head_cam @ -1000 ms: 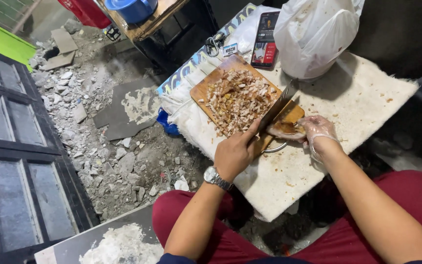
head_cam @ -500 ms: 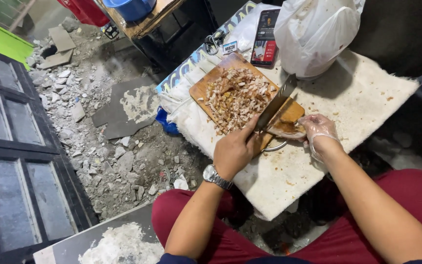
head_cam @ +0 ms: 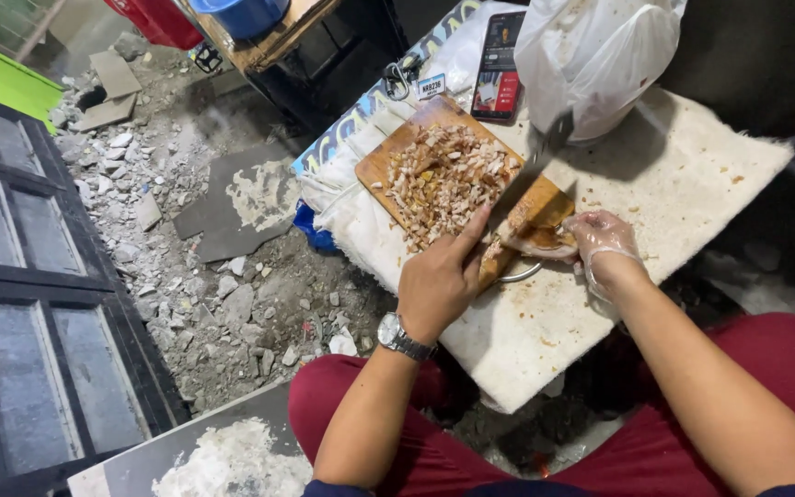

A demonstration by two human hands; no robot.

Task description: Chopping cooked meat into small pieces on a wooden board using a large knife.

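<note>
One white plastic bag (head_cam: 600,55) stands behind the wooden cutting board (head_cam: 388,161) on the pale cloth-covered table (head_cam: 692,184), rubble below; left hand (head_cam: 439,281) grips the cleaver (head_cam: 531,170), gloved right hand (head_cam: 600,241) pinches meat (head_cam: 531,241).

A lit phone screen (head_cam: 497,69), rectangular, red and dark, is laid beyond the board. A small white tag (head_cam: 431,86) is seen just left; a white plastic bag (head_cam: 595,55) is set right.

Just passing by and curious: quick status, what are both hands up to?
Left hand grips knife, raised. Gloved right hand pins meat on cutting board. Chopped pile alongside.
</note>
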